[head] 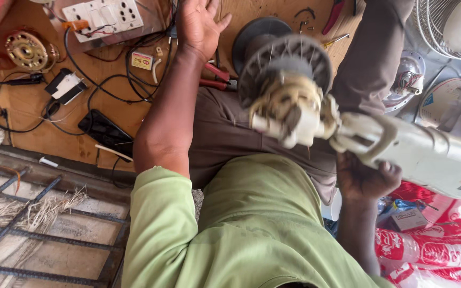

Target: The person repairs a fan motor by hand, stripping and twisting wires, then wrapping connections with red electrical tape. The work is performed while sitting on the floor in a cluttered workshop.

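Fingers of the right hand wrap the white neck of the fan motor, propping it over the lap so its exposed gearbox faces up, while the left hand reaches, fingers spread and empty, toward the cluttered wooden board

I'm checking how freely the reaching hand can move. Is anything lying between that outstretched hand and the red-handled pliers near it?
Nothing visible stands between them. The left hand hovers open over the wooden board, and the red-handled pliers lie just beside its wrist, near black cables. The right hand grips the fan motor assembly.
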